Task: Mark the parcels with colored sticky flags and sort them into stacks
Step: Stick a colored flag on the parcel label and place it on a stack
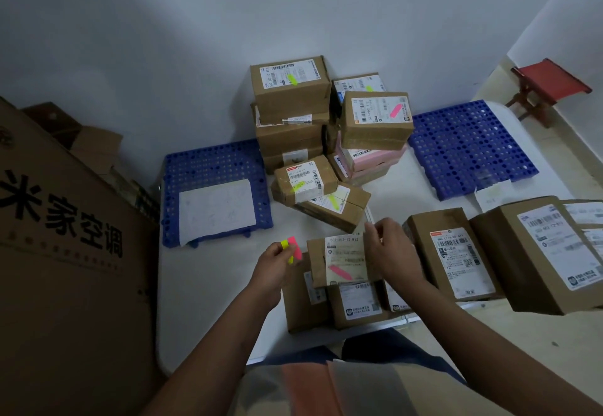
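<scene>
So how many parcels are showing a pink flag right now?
2. One pink flag sits on the top box of the right-hand stack at the back; one is on the parcel under the right hand. Others may be hidden.

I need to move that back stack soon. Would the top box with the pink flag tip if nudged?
Probably. The box with the pink flag sits tilted and overhangs the pink boxes beneath. Being small cardboard, it likely slides easily.
</scene>
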